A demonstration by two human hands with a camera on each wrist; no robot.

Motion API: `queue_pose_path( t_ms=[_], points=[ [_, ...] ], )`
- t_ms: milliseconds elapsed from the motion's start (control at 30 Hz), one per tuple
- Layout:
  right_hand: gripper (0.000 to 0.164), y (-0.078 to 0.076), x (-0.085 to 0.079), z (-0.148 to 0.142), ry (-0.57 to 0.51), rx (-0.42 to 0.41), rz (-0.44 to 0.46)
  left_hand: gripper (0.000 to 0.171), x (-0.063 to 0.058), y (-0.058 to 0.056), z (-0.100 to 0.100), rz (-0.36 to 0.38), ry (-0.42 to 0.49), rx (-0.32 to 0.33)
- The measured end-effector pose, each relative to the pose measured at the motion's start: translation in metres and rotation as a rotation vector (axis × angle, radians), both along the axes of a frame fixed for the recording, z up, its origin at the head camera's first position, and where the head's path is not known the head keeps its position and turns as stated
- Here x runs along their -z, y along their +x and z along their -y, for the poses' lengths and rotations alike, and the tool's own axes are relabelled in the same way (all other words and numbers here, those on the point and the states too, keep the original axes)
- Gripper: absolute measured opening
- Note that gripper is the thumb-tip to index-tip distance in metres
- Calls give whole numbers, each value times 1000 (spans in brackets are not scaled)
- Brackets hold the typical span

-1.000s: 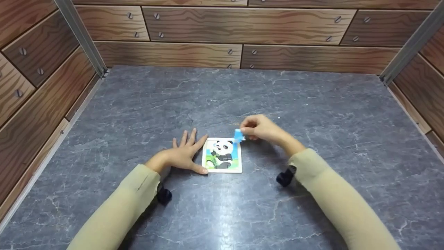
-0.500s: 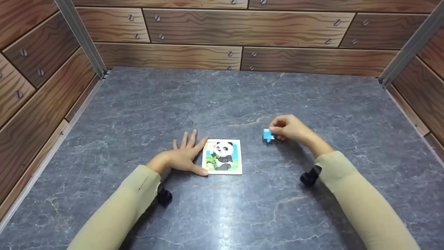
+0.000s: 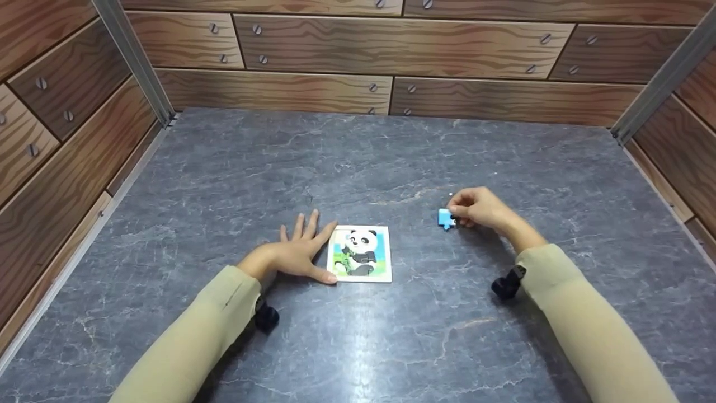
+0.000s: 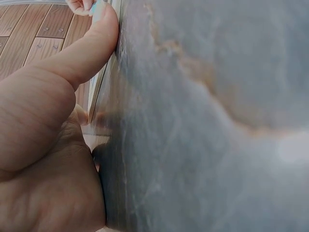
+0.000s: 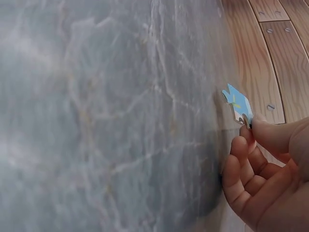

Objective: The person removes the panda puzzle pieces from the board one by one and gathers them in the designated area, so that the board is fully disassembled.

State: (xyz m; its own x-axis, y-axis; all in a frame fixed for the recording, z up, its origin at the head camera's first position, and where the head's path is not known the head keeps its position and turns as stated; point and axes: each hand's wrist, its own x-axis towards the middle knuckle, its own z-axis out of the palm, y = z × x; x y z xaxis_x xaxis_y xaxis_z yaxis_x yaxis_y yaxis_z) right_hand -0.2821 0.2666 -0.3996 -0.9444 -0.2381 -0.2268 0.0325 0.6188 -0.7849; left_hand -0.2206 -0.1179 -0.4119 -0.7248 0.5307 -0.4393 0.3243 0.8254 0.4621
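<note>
A square panda jigsaw puzzle point(image 3: 362, 254) in a white frame lies flat on the table. Its upper left corner shows a pale patch. My left hand point(image 3: 293, 254) rests beside it with fingers spread, thumb and forefinger touching the frame's left side. In the left wrist view the thumb point(image 4: 91, 50) lies along the frame's edge. To the right of the puzzle, my right hand point(image 3: 482, 211) pinches a blue jigsaw piece point(image 3: 446, 218) between thumb and fingers. The right wrist view shows this piece point(image 5: 236, 102) with a yellow mark and black and white parts, held by one edge.
The grey marbled table point(image 3: 358, 162) reaches back to a wood-patterned wall point(image 3: 313, 45). More such panels stand at the left and right, with metal posts point(image 3: 137, 64) at the back corners. A black wrist camera point(image 3: 506, 284) hangs below the right sleeve.
My right hand has carried the blue jigsaw piece from the puzzle's upper right corner away to the right, slowing lately. The left hand and the puzzle have stayed in place.
</note>
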Motion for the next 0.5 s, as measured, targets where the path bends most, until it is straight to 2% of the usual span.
queue_pose_path(
  t_ms=[233, 500],
  points=[
    [17, -3, 4, 0, 10, 12, 9, 113, 1, 0, 0, -5, 6, -2],
    [16, -3, 7, 1, 45, -15, -70, 112, 1, 0, 1, 0, 9, -9]
  ],
)
